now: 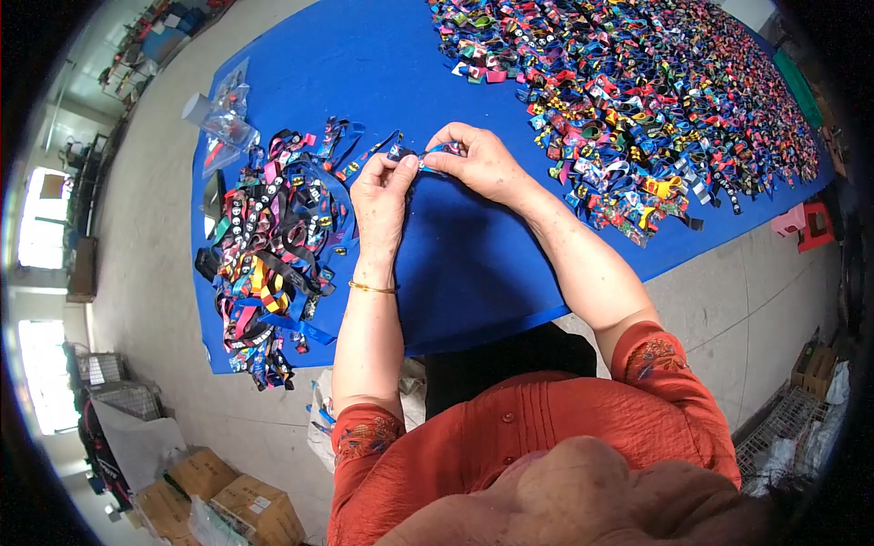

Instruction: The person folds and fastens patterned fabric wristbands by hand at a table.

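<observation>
Patterned strap (395, 152) appears in process, pinched by left hand (381, 189) and right hand (482, 166). Loose straps (273, 218) remain heaped at left; looped straps (619, 118) already lie massed at right.

I have a printed strap (395, 153) pinched between my left grip (379, 189) and right grip (481, 166), above the blue bench (364, 68) — tangled heap of straps (278, 218) leftward, looped straps (637, 109) spread rightward.
</observation>
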Demonstrator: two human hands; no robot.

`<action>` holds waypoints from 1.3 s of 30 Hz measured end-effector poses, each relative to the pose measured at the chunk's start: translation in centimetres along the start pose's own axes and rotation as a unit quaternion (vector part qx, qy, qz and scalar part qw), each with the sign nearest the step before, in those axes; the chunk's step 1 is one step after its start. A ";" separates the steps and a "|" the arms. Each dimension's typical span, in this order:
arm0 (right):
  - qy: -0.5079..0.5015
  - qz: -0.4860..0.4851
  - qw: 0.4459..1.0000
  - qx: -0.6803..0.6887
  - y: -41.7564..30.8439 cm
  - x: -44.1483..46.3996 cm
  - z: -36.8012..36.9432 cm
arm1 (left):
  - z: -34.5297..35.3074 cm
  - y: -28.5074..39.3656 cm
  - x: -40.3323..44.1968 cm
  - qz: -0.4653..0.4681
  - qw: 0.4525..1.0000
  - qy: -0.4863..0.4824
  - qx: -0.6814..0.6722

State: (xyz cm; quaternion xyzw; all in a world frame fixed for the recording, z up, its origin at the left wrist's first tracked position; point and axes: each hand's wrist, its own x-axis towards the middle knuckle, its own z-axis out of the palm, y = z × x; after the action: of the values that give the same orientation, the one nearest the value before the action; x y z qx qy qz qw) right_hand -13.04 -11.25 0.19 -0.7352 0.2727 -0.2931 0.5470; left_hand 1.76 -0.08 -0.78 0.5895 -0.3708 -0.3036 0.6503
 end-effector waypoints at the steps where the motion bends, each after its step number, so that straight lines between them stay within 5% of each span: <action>1: -0.008 -0.001 1.000 0.009 0.2 0.1 0.0 | 0.1 0.1 -0.1 0.016 1.000 0.003 -0.004; 9: -0.076 -0.016 0.988 0.133 0.1 -0.2 0.6 | 0.4 -0.6 0.3 0.014 0.977 -0.025 -0.213; 15: -0.057 0.015 0.994 0.092 -0.2 -0.2 -0.1 | 1.3 0.8 -0.3 -0.049 0.979 -0.056 -0.189; 21: -0.055 0.028 0.973 0.224 0.6 0.2 -0.1 | 0.6 0.2 -0.2 -0.031 0.991 -0.093 -0.093; 31: -0.023 -0.001 0.995 0.097 0.2 0.0 0.0 | 1.1 -0.1 -0.6 -0.106 0.979 -0.159 -0.067; 39: -0.019 0.033 0.979 0.202 0.8 0.6 -0.3 | 1.0 0.0 -0.3 -0.069 0.990 -0.088 -0.086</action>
State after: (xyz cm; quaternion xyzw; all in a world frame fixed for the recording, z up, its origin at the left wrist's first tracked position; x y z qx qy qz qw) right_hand -12.96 -12.07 -0.43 -0.6052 0.2216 -0.3098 0.6990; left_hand 0.79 -0.36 -0.83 0.5267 -0.3575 -0.4292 0.6407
